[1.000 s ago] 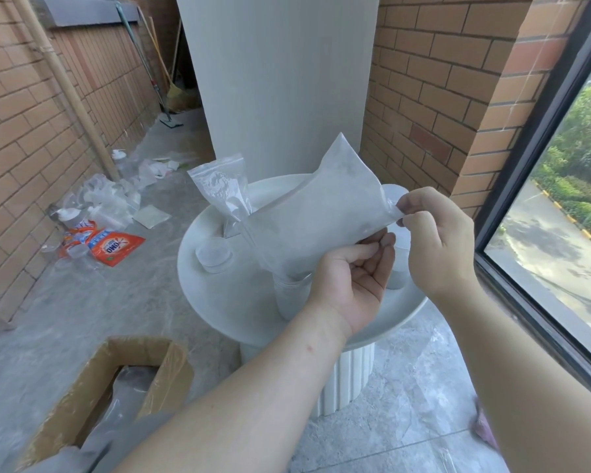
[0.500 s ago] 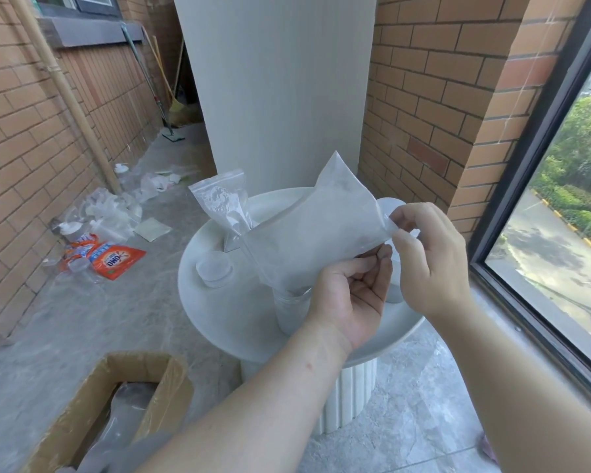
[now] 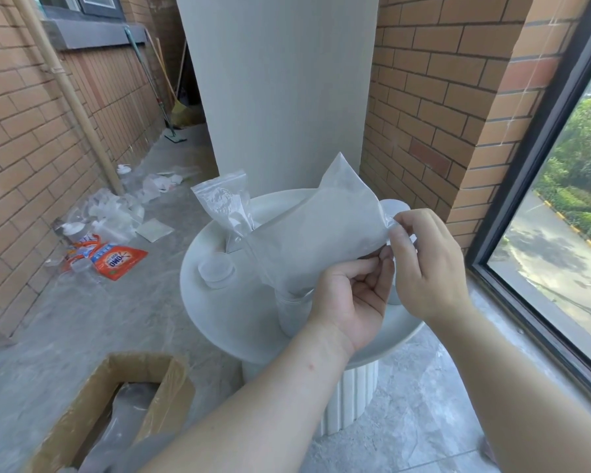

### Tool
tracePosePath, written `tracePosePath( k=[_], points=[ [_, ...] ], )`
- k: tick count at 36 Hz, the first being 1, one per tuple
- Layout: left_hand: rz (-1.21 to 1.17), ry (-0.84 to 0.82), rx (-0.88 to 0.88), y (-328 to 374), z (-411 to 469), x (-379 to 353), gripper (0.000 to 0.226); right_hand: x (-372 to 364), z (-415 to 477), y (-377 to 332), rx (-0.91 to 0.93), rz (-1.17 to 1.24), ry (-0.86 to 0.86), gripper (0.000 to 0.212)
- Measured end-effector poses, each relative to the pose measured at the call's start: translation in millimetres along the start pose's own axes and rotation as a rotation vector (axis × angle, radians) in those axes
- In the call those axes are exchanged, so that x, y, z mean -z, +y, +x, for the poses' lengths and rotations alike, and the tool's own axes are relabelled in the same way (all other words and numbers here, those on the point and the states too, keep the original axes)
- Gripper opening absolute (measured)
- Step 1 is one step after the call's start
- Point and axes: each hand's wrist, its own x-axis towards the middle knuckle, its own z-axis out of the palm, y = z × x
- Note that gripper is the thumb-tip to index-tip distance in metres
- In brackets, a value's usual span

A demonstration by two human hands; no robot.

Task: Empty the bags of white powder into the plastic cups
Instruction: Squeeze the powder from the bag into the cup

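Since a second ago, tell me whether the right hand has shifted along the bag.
Cannot tell. The right hand pinches the same corner of the big bag over the round table; the camera itself tilted, so any shift is unclear.

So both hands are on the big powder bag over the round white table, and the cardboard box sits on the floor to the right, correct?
Not quite. In the head view the cardboard box is on the floor to the left. Both the left hand and right hand do hold the big powder bag over the round white table.
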Motion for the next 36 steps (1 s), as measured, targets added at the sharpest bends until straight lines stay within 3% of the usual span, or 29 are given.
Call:
tracePosePath(
  k=[8, 13, 36],
  points=[
    [0.014, -0.017, -0.011, -0.1, 0.2, 1.1, 0.029, -1.4, 1.7, -2.1, 0.040, -0.015, 0.035, 0.013],
    [0.024, -0.022, -0.020, 0.2, -0.2, 1.3, 0.031, -2.0, 0.7, -1.1, 0.015, -0.027, 0.054, 0.020],
    [0.019, 0.018, -0.008, 0.6, -1.1, -0.5, 0.025, -1.4, 1.6, -1.7, 0.012, -0.023, 0.082, 0.014]
  ],
)
